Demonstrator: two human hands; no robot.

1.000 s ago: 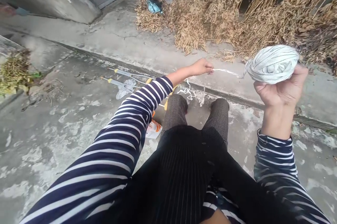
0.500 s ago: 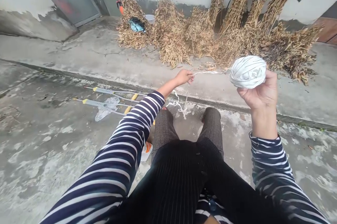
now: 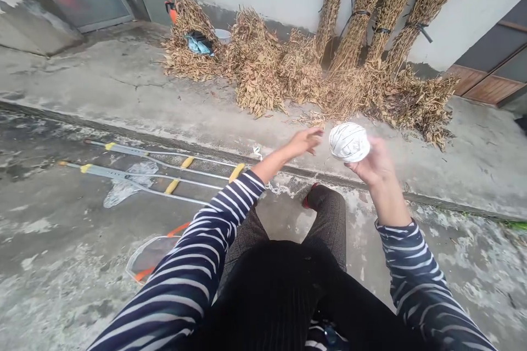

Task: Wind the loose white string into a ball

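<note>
A ball of white twine (image 3: 349,142) with dark lines across it rests in my right hand (image 3: 376,163), which grips it from the right and below. Just left of the ball is my left hand (image 3: 305,142), its fingers apart and reaching toward the ball without touching it. No strand shows clearly between those fingers. Loose white twine (image 3: 278,188) lies on the ground beyond my knees, partly hidden by my left forearm.
A pair of crutches (image 3: 164,167) lies on the concrete at left, over a clear plastic sheet (image 3: 130,183). A bag with orange straps (image 3: 154,255) is near my left arm. Dried plant heaps (image 3: 259,60) and tied bundles (image 3: 362,16) line the wall.
My left hand has let go of the stretched strand, opened and moved right toward the ball. My right hand has brought the ball left and lower. The view has turned slightly right.
</note>
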